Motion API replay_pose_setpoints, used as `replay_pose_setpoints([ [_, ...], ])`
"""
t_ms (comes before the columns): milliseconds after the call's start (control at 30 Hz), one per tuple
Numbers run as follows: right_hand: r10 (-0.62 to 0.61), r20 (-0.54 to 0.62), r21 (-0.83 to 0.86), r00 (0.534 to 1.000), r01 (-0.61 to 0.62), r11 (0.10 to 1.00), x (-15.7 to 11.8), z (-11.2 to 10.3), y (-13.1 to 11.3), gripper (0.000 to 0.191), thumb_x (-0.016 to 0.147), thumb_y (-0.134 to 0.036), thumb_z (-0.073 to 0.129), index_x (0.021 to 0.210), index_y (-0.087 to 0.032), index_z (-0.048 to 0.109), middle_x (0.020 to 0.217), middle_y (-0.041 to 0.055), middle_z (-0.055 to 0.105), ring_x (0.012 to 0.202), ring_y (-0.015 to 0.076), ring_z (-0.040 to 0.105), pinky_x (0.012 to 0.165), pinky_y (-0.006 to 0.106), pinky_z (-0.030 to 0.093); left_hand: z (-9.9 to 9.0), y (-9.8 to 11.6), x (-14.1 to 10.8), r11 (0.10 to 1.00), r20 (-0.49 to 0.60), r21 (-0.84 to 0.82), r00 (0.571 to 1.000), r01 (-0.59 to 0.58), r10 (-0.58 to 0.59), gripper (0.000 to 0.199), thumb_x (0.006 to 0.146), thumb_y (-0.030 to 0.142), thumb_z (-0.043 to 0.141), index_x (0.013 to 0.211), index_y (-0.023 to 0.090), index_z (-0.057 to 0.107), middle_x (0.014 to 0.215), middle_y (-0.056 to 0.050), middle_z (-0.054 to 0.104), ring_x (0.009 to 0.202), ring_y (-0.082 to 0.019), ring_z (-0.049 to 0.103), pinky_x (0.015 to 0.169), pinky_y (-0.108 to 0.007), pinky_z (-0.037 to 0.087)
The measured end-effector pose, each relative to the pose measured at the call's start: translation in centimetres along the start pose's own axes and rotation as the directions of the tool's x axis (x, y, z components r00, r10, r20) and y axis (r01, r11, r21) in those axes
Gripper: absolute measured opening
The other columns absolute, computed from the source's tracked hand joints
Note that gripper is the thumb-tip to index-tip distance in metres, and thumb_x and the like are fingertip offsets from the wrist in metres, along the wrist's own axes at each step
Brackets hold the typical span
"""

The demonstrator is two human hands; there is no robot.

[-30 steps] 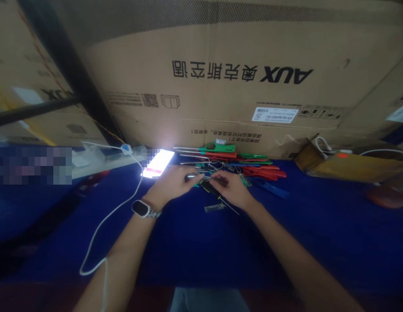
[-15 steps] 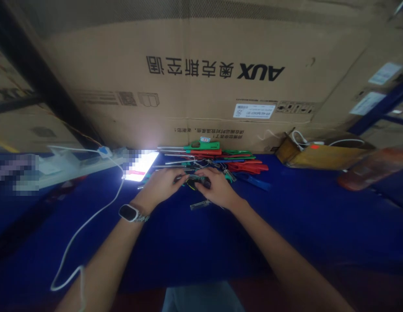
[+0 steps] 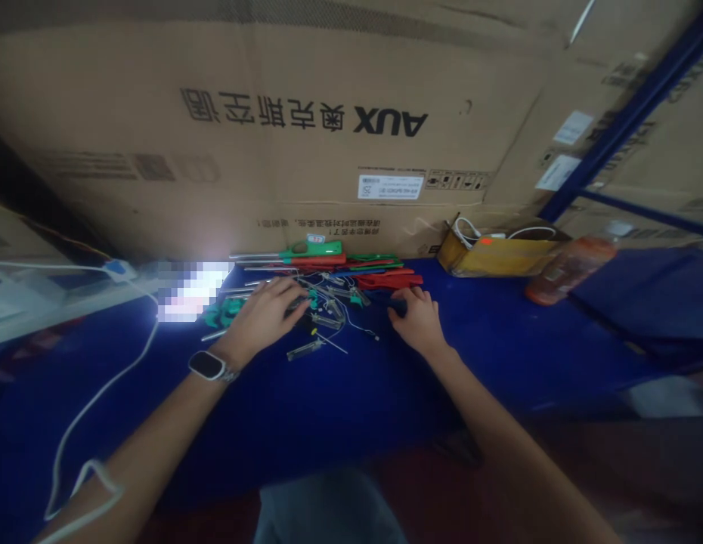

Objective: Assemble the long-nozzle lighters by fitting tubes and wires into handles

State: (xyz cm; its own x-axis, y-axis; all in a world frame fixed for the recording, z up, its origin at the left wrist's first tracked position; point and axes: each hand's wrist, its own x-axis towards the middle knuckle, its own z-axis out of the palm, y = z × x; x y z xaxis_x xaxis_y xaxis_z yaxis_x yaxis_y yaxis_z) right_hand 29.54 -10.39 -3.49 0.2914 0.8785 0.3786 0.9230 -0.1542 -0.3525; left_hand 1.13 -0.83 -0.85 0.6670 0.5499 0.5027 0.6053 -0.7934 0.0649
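My left hand is curled with thumb and forefinger round a small dark piece, mostly hidden by the fingers. Just beside its thumb, a thin screwdriver with a yellow band lies on the blue table. To the right, my right hand is closed on the end of a dark blue plastic handle piece. Between the hands lie small clear-and-metal parts with thin wires. Green plastic pieces sit left of my left hand. One similar loose part lies nearer me.
Behind the hands are a green long-nosed lighter and red handle pieces. A lit phone with a white cable is at left. A yellow box and an orange bottle stand right, before a large carton.
My hands have moved apart. The right hand went rightward and has taken hold of the blue handle piece. The wired parts between them now show. The view has turned to the right.
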Motion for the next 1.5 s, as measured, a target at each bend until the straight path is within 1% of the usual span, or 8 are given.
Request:
replay_pose_setpoints([
  [167,0.061,-0.027,0.006,0.998,-0.061,0.998,-0.4,-0.3,1.6,0.021,0.078,-0.025,0.066,0.099,-0.023,0.064,0.105,0.01,0.065,0.103,0.0322,0.053,0.084,0.045,0.04,1.8,5.1,5.0,0.976,0.116,-0.124,0.974,-0.181,0.196,0.018,0.098,0.027,0.051,0.103,0.02,0.066,0.103,-0.007,0.068,0.101,-0.025,0.062,0.095,-0.044,0.047],
  [400,0.109,0.069,0.169,0.992,-0.12,0.978,-0.1,-0.2,2.4,0.021,0.078,-0.019,0.066,0.098,-0.023,0.062,0.107,0.0065,0.068,0.106,0.0312,0.056,0.09,0.05,0.04,5.7,8.9,10.1,0.982,0.299,-0.056,0.936,-0.18,0.188,0.023,0.086,0.015,0.064,0.109,0.018,0.064,0.116,-0.011,0.067,0.114,-0.031,0.057,0.097,-0.047,0.044],
  [633,0.0,0.066,0.533,0.998,-0.035,0.845,0.2,0.5,3.0,0.029,0.072,-0.01,0.062,0.098,-0.021,0.055,0.093,0.0021,0.064,0.088,0.0195,0.063,0.089,0.039,0.049,6.6,7.9,10.7,0.985,0.349,-0.093,0.922,-0.146,0.17,0.027,0.084,0.013,0.064,0.11,0.019,0.062,0.119,-0.009,0.068,0.118,-0.031,0.055,0.102,-0.05,0.04],
  [833,-0.088,-0.036,0.536,0.995,0.094,0.839,-0.1,0.8,2.8,0.029,0.069,-0.009,0.059,0.096,-0.021,0.055,0.103,0.0065,0.059,0.092,0.0199,0.063,0.089,0.039,0.051,6.3,7.8,10.4,0.99,0.324,-0.098,0.937,-0.105,0.131,0.028,0.082,0.015,0.065,0.11,0.019,0.061,0.117,-0.009,0.066,0.117,-0.03,0.054,0.103,-0.047,0.039],
  [1100,-0.097,0.001,0.329,0.995,0.092,0.94,1.3,0.2,2.5,0.023,0.078,-0.017,0.062,0.101,-0.022,0.063,0.107,0.0076,0.067,0.105,0.0275,0.061,0.094,0.048,0.045,5.5,4.6,9.4,0.995,0.123,-0.085,0.992,0.043,-0.033,0.021,0.092,0.016,0.049,0.103,0.018,0.066,0.108,-0.01,0.066,0.109,-0.028,0.058,0.098,-0.041,0.044],
  [1267,-0.216,0.102,0.133,0.971,0.202,0.97,5.1,0.2,0.7,0.025,0.086,-0.019,0.057,0.108,-0.019,0.07,0.116,0.0115,0.067,0.111,0.029,0.057,0.095,0.044,0.044,5.2,2.1,10.2,0.99,0.2,0.118,0.975,0.074,-0.097,0.02,0.087,0.019,0.061,0.105,0.017,0.07,0.108,-0.012,0.069,0.108,-0.032,0.057,0.09,-0.043,0.046],
  [1367,-0.227,0.175,-0.036,0.958,0.236,0.971,7.2,0.9,-1.2,0.031,0.089,-0.024,0.058,0.116,-0.017,0.071,0.118,0.016,0.066,0.116,0.033,0.053,0.097,0.046,0.042,5.6,2.0,10.8,0.985,0.224,0.173,0.972,0.03,-0.069,0.015,0.085,0.019,0.065,0.096,0.017,0.074,0.102,-0.013,0.069,0.107,-0.033,0.057,0.088,-0.042,0.046],
  [1500,-0.233,0.167,-0.073,0.958,0.248,0.966,8.5,2.0,-2.6,0.033,0.089,-0.028,0.058,0.117,-0.015,0.071,0.116,0.0189,0.064,0.114,0.0351,0.051,0.098,0.049,0.04,5.6,2.3,11.6,0.983,0.221,0.181,0.975,-0.013,-0.028,0.015,0.089,0.02,0.06,0.093,0.017,0.075,0.1,-0.014,0.069,0.109,-0.032,0.057,0.086,-0.04,0.046],
])
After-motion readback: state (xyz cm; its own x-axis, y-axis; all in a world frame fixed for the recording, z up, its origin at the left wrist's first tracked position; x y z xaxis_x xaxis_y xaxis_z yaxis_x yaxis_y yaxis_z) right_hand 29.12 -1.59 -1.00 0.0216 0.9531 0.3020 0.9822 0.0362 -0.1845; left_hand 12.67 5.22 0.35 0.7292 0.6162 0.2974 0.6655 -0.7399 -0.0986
